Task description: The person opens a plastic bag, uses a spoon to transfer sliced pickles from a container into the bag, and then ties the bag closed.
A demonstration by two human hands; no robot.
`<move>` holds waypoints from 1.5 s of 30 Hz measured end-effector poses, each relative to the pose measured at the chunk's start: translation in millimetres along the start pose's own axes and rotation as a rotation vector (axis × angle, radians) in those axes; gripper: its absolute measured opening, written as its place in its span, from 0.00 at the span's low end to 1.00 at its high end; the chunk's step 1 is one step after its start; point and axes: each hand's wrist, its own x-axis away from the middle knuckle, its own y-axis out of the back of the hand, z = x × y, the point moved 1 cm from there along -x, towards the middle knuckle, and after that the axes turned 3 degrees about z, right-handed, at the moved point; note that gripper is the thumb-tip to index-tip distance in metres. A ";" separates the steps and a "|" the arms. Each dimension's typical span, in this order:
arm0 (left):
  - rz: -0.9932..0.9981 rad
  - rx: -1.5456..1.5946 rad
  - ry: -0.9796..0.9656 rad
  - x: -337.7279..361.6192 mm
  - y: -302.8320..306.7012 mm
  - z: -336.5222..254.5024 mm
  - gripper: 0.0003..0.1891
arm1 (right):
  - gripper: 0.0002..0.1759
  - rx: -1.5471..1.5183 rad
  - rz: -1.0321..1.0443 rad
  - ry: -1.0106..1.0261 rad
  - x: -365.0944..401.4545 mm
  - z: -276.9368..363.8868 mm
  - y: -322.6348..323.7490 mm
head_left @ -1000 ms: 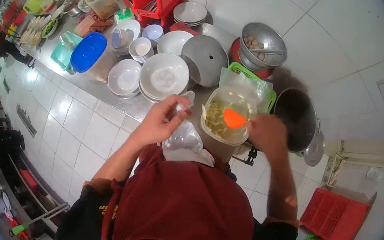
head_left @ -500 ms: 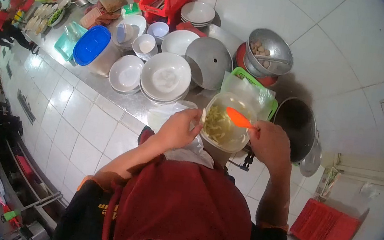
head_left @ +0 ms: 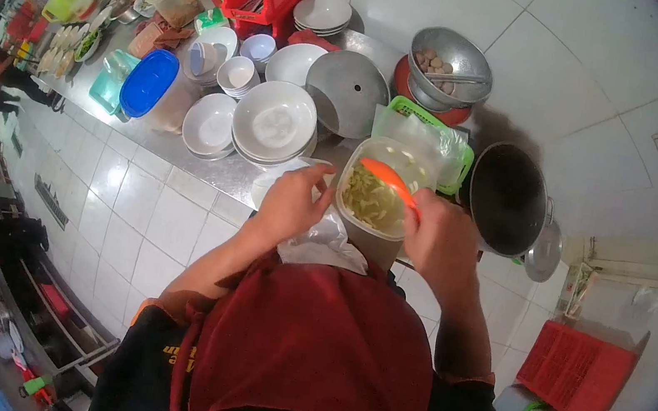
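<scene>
My right hand [head_left: 444, 237] is closed around the handle of an orange plastic spoon [head_left: 388, 177]. The spoon's bowl is over a translucent white tub [head_left: 427, 169] that contains pale green, sliced pieces [head_left: 364, 198], perhaps pickles or vegetables. At the tub's left side is my left hand [head_left: 294, 205], thumb and index finger apart, with nothing visible between them. A clear plastic bag [head_left: 326, 235] lies below that hand, close to my dark red apron [head_left: 310, 337]. Whether the left fingers touch the bag is hidden.
Stacked white bowls [head_left: 273, 122] and a round metal lid [head_left: 347, 94] stand left of the tub. Behind it are a green basket [head_left: 456, 169] and a metal bowl of round balls [head_left: 476, 58]. A large dark pot [head_left: 506, 198] sits right. Another person [head_left: 8, 68] stands far left.
The spoon has swung left over the tub, its bowl now nearer the far left corner. My left hand has moved left, away from the rim, and the pale item at its fingertips no longer shows.
</scene>
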 end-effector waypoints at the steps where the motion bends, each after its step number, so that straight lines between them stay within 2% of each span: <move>1: 0.010 0.000 -0.001 0.2 -0.4 1.4 0.17 | 0.11 -0.039 0.035 -0.033 0.9 2.4 -10.6; 3: -0.006 0.009 0.000 -3.0 -2.7 5.3 0.16 | 0.12 -0.039 0.105 -0.096 0.5 6.4 -30.2; 7: 0.049 0.005 0.018 -5.4 -11.6 12.5 0.18 | 0.08 -0.136 0.030 -0.101 2.7 0.6 -66.0; 9: 0.060 0.038 -0.008 -7.0 -15.5 16.8 0.18 | 0.08 -0.066 0.072 0.054 6.8 -2.0 -71.1; 13: 0.108 0.070 0.024 -10.1 -14.0 14.6 0.18 | 0.07 0.103 0.171 0.183 8.3 -25.3 -63.7; 15: 0.110 0.081 0.031 -10.9 -15.5 15.8 0.19 | 0.07 0.116 -0.034 0.318 6.2 -33.1 -51.3; 16: 0.117 0.082 0.030 -11.0 -16.8 15.9 0.19 | 0.07 0.114 -0.032 0.312 -0.1 -30.9 -47.5; 18: 0.107 0.070 0.043 -12.4 -17.8 16.3 0.19 | 0.08 0.196 0.053 0.107 -22.7 -22.4 -43.0; 24: 0.191 0.073 0.127 -20.8 -18.1 16.7 0.19 | 0.12 0.186 0.254 0.017 -81.8 -17.6 -105.2; 25: 0.191 0.075 0.125 -21.0 -18.7 18.8 0.19 | 0.12 0.188 0.254 0.016 -83.4 -21.0 -114.5; 27: 0.191 0.077 0.102 -21.8 -19.6 21.8 0.20 | 0.13 0.225 0.361 0.206 -85.2 -20.8 -120.9; 28: 0.188 0.080 0.100 -24.5 -19.3 21.7 0.20 | 0.13 0.230 0.360 0.206 -88.2 -26.4 -116.7; 30: 0.180 0.107 0.091 -21.5 -20.0 21.4 0.19 | 0.12 0.256 0.573 0.224 -83.4 -25.9 -89.5; 31: 0.186 0.108 0.092 -21.9 -19.7 20.5 0.19 | 0.12 0.253 0.577 0.220 -83.2 -23.1 -80.0; 33: 0.186 0.147 0.113 -21.8 -20.0 19.2 0.19 | 0.11 0.270 0.449 0.114 -83.4 -19.7 -67.9; 34: 0.192 0.148 0.115 -21.9 -21.4 20.8 0.19 | 0.11 0.267 0.454 0.110 -84.5 -21.1 -74.5; 36: 0.208 0.139 0.102 -23.1 -24.0 26.6 0.19 | 0.09 0.180 0.296 0.174 -86.4 -24.1 -90.9; 37: 0.213 0.139 0.103 -23.4 -25.3 29.7 0.19 | 0.09 0.177 0.299 0.170 -85.5 -26.6 -94.8; 39: 0.251 0.220 0.125 -25.3 -26.4 32.9 0.19 | 0.11 0.277 0.567 0.369 -82.6 -26.6 -98.0; 43: 0.277 0.188 0.154 -24.6 -23.5 29.0 0.19 | 0.11 0.382 0.618 0.280 -73.6 -30.6 -64.4; 45: 0.205 0.215 0.065 -22.9 -28.6 36.1 0.18 | 0.11 0.309 0.326 0.265 -61.2 -42.3 -50.1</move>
